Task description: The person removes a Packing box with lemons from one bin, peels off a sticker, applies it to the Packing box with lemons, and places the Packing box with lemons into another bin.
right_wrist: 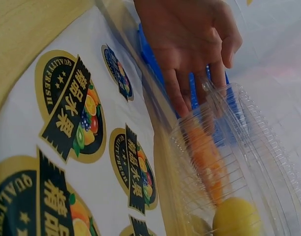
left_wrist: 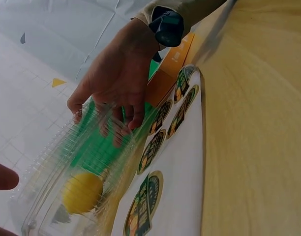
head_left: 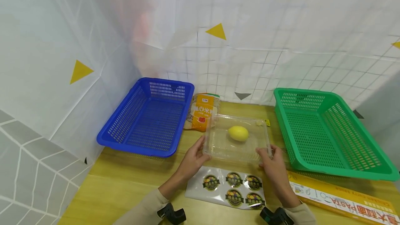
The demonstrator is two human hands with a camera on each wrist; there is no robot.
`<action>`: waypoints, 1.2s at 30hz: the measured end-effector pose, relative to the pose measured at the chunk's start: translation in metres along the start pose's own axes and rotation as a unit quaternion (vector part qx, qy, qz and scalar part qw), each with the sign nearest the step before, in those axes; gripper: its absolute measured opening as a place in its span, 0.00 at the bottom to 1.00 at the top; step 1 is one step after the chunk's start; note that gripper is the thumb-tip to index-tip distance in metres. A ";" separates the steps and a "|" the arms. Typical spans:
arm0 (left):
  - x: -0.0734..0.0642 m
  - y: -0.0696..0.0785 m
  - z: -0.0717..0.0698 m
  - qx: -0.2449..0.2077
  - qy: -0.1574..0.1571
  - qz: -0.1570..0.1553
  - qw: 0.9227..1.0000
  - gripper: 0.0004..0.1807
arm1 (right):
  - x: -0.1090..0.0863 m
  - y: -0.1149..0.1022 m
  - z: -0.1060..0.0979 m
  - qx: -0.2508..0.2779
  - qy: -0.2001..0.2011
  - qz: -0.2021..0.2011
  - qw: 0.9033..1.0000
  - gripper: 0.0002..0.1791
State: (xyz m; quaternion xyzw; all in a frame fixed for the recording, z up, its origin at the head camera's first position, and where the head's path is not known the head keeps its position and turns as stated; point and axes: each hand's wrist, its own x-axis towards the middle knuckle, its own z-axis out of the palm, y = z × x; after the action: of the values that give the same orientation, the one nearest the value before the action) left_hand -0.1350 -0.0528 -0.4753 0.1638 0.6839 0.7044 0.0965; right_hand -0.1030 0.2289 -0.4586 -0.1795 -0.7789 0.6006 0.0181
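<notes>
A clear plastic clamshell box [head_left: 220,150] with one lemon [head_left: 239,133] inside lies before me, and its lid appears closed. At its near left corner my left hand [head_left: 191,162] touches the plastic with nearly straight fingers; in the left wrist view the thumb [left_wrist: 4,176] stands apart from the box. My right hand [head_left: 273,166] grips the near right corner, thumb on the rim and the other fingers curled low against the wall, partly seen through the plastic. A white sheet of round fruit stickers [head_left: 225,187] lies flat between my forearms.
On the left stands a blue basket [head_left: 147,148], on the right a green basket [head_left: 290,148]. An orange-labelled food bag [head_left: 200,112] lies behind the box. A long yellow pasta box [head_left: 347,197] lies below the green basket. White cloth [head_left: 187,16] hangs behind.
</notes>
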 end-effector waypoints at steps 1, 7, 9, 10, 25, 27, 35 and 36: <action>0.000 0.000 0.000 0.002 0.001 -0.001 1.000 0.44 | 0.000 0.000 0.000 -0.005 -0.001 -0.001 1.000 0.41; -0.001 -0.002 0.000 0.023 0.013 0.002 1.000 0.43 | -0.005 -0.001 -0.004 -0.043 -0.005 -0.001 0.999 0.49; -0.002 -0.003 0.000 0.034 0.018 0.005 0.999 0.43 | -0.007 -0.002 -0.006 -0.052 -0.006 -0.007 0.999 0.52; -0.002 -0.003 0.000 0.039 0.021 0.007 0.999 0.43 | -0.009 -0.002 -0.007 -0.058 -0.006 -0.013 0.998 0.53; -0.013 -0.010 -0.022 0.101 0.056 0.006 0.993 0.26 | -0.036 -0.011 0.004 -0.128 0.144 -0.369 0.909 0.33; -0.015 -0.011 -0.025 0.114 0.060 0.004 0.992 0.24 | -0.038 -0.011 0.008 -0.105 0.139 -0.416 0.892 0.27; -0.021 -0.013 -0.030 0.169 0.039 0.008 0.985 0.17 | -0.048 0.003 0.034 -0.033 -0.011 -0.448 0.893 0.20; -0.022 -0.014 -0.030 0.175 0.032 0.012 0.984 0.17 | -0.050 0.006 0.038 -0.036 -0.040 -0.434 0.899 0.19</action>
State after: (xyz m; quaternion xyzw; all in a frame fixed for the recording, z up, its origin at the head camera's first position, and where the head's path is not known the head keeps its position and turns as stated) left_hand -0.1267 -0.0886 -0.4913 0.1632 0.7974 0.5799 0.0360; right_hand -0.0643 0.1800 -0.4650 0.2001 -0.8009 0.5111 0.2392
